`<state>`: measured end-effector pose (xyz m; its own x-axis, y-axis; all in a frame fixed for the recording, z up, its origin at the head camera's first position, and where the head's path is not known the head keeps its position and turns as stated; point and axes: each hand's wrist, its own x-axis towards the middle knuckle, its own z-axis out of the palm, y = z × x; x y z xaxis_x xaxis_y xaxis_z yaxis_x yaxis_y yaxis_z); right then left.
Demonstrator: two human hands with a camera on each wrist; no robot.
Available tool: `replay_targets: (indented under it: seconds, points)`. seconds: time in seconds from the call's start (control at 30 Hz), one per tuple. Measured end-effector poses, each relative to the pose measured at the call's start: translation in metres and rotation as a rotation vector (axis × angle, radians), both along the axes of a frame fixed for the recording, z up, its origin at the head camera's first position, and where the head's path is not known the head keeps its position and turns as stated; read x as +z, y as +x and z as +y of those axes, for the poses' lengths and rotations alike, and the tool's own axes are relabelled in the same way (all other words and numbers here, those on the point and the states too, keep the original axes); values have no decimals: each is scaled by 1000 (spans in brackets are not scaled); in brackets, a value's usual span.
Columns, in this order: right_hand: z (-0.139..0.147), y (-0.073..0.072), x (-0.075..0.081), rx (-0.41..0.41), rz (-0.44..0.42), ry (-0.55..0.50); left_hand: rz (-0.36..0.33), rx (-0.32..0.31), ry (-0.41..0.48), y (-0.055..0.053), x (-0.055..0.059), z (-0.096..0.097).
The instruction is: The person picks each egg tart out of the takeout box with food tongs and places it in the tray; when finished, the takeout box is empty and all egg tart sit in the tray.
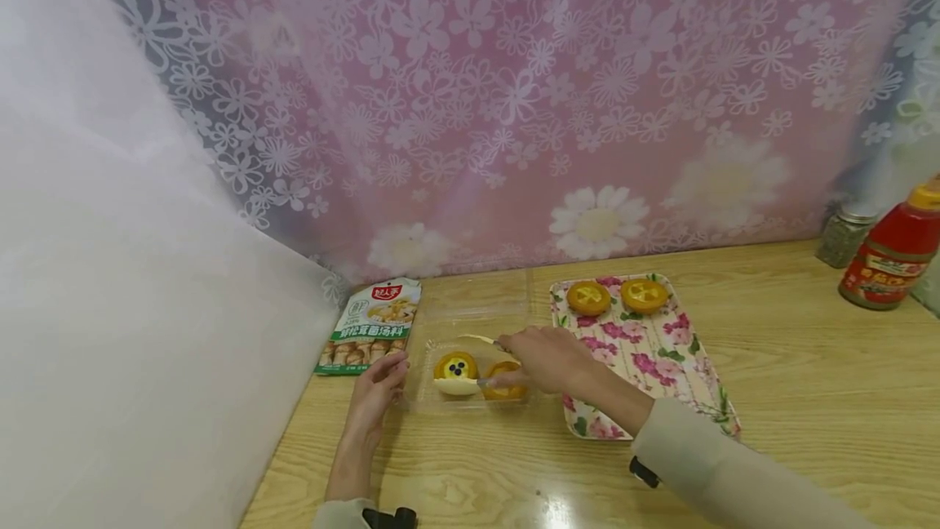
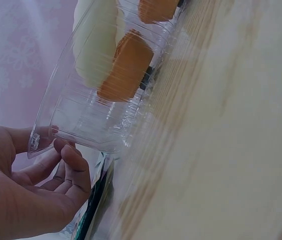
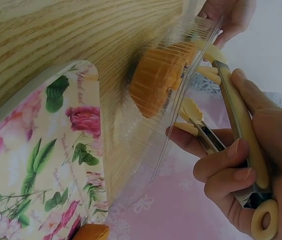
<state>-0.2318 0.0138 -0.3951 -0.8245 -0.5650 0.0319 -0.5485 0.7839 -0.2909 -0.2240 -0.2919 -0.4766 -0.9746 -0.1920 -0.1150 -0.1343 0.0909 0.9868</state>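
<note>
My left hand (image 1: 376, 398) pinches the corner rim of a clear plastic box (image 2: 88, 122) between thumb and fingers. Two egg tarts sit side by side inside; the left tart (image 1: 445, 365) has dark berries on top, and the right tart (image 1: 507, 391) is partly covered by my right hand (image 1: 547, 359). That hand grips a pair of tongs (image 3: 242, 120) with cream-coloured tips and metal arms. In the head view the tongs are spread, one tip overlapping the front of the left tart and the other behind it. The box's lid (image 1: 476, 296) lies folded back toward the curtain.
Right of the box lies a flowered tray (image 1: 646, 366), with two more tarts (image 1: 588, 298) at its far end. A green and white food packet (image 1: 370, 325) lies on the left. At the far right stand a red sauce bottle (image 1: 890, 255) and a spice jar (image 1: 844, 237).
</note>
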Motion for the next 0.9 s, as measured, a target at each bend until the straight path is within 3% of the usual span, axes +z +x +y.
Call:
replay_targets:
  seconds: [0.5, 0.9]
  points:
    - [-9, 1, -4, 10, -72, -33, -5, -6, 6, 0, -2, 0]
    - [-8, 0, -11, 15, -37, -51, 8, -3, -2, -1, -2, 0]
